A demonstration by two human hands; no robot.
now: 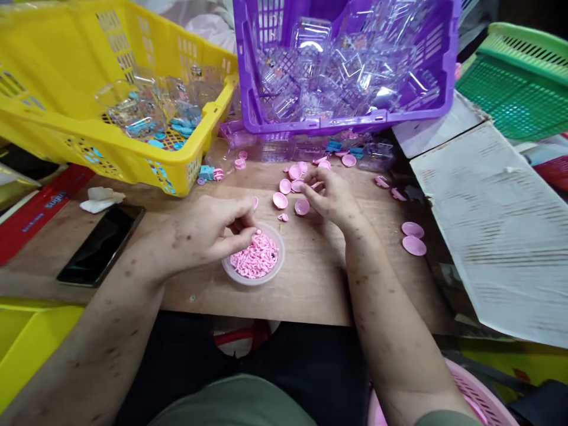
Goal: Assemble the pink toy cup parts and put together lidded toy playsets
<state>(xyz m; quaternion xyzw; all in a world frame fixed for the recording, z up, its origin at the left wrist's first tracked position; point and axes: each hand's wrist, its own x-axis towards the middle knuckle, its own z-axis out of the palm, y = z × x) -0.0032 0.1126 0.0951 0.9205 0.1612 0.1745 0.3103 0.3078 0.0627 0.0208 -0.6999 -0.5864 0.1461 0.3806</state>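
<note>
My left hand (pixel 226 228) is over a small clear bowl (pixel 231 273) full of tiny pink plastic pieces (pixel 252 258). Thumb and forefinger are pinched on one tiny pink piece (pixel 258 232) at the bowl's far side. To the right, my right hand (pixel 326 192) reaches among loose pink toy cups, its fingertips closed at the edge of a small pink cup (pixel 296 186). More pink cups, one here (pixel 280 201) and another closer to my wrist (pixel 302 206), lie around it. A little pink part (pixel 283 218) rests between the cups and the bowl.
A yellow basket (pixel 133 145) and a purple basket (pixel 355 123) with clear plastic cases stand behind. Left lies a black phone (pixel 101 245) beside crumpled tissue (pixel 102 199). Two pink discs (pixel 414 245) are on the right, near a cardboard flap (pixel 492 225). A green basket (pixel 523 89) is beyond.
</note>
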